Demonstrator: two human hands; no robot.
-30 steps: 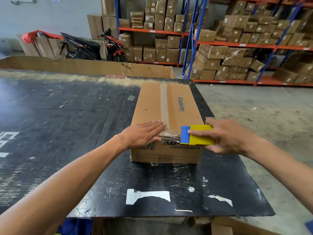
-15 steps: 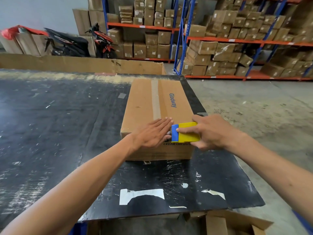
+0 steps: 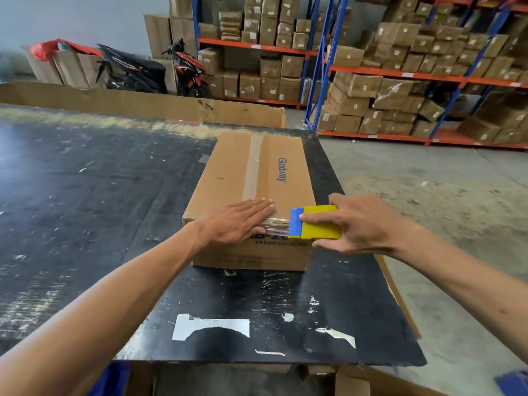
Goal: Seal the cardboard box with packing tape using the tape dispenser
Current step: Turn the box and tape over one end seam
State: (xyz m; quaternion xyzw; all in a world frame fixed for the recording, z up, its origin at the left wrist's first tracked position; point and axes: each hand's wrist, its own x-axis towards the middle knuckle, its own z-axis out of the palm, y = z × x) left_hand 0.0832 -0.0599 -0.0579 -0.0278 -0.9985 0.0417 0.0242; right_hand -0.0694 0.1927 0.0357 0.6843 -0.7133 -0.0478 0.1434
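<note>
One box: a long cardboard box point(image 3: 251, 195) lies near the right edge of the black table point(image 3: 85, 195), lengthwise away from the person.
Top print: "Glodway" in blue, running along the lid to the right of the seam.
Front print: "CEDAR COLOURS" can just be read; the larger line above it is mostly hidden by the left hand.
Seam tape: a clear strip of packing tape point(image 3: 253, 167) runs down the middle of the lid.
Left hand point(image 3: 237, 224): flat, fingers together, palm pressed on the box's near top edge.
Right hand point(image 3: 360, 224): closed around the yellow and blue tape dispenser point(image 3: 315, 222), just beside the box's near right corner.
Loose tape point(image 3: 278, 227): a shiny stretch spans from under the left hand to the dispenser's blue end.
Table marks: white torn tape scraps point(image 3: 211, 325) stuck near the front edge.
Background: shelves point(image 3: 400, 75) stacked with brown cartons, their labels too small to read.
</note>
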